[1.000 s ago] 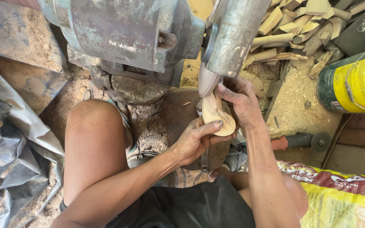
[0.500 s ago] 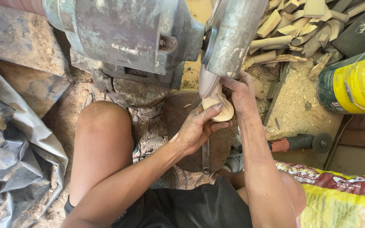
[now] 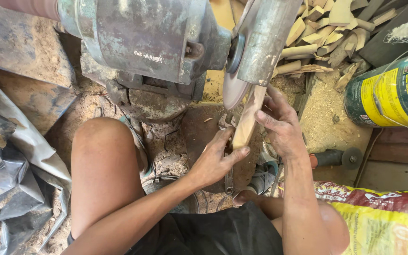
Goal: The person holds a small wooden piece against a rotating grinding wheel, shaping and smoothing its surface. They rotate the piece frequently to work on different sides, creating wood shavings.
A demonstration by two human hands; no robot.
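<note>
A pale wooden piece (image 3: pixel 247 120), narrow and edge-on, points up against the disc (image 3: pixel 234 87) of a worn grey-green bench grinder (image 3: pixel 152 38). My left hand (image 3: pixel 216 160) grips the lower end of the piece with thumb and fingers. My right hand (image 3: pixel 279 125) holds its upper part from the right side, fingers close to the metal wheel guard (image 3: pixel 265 42). My bare left knee (image 3: pixel 100 160) is raised just left of the hands.
A pile of cut wooden blanks (image 3: pixel 327 33) lies at the top right above sawdust. A green and yellow can (image 3: pixel 393 94) stands at the right. A yellow printed sack (image 3: pixel 383 217) is at the bottom right, dark plastic sheeting (image 3: pixel 5 179) on the left.
The wooden piece has turned from showing its broad rounded face to standing edge-on against the disc. Both hands shifted their hold on it and moved slightly up.
</note>
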